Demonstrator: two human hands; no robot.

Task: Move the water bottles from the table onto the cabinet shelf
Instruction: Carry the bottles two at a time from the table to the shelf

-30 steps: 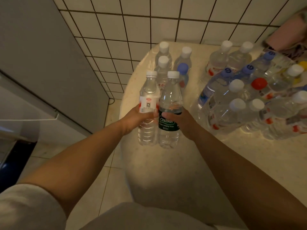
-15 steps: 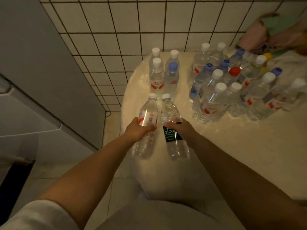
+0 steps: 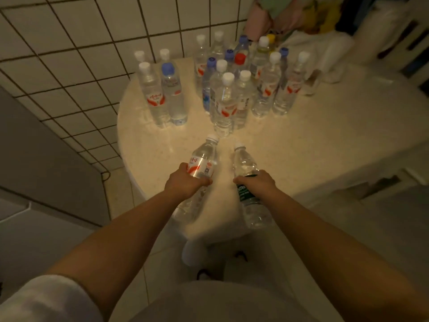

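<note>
Two bottles held over the near surface edge

Left hand grasps the red-labelled bottle; right hand grasps the green-labelled bottle; both tilt away.

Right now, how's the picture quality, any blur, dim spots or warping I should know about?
Head view: dim and warm-toned, brightest on the table; wide-angle lens bends the wall tiles; the bottom of the red-label bottle in the left hand is motion-smeared; the green-label bottle in the right hand reads sharper; the far bottle cluster is soft.
</note>
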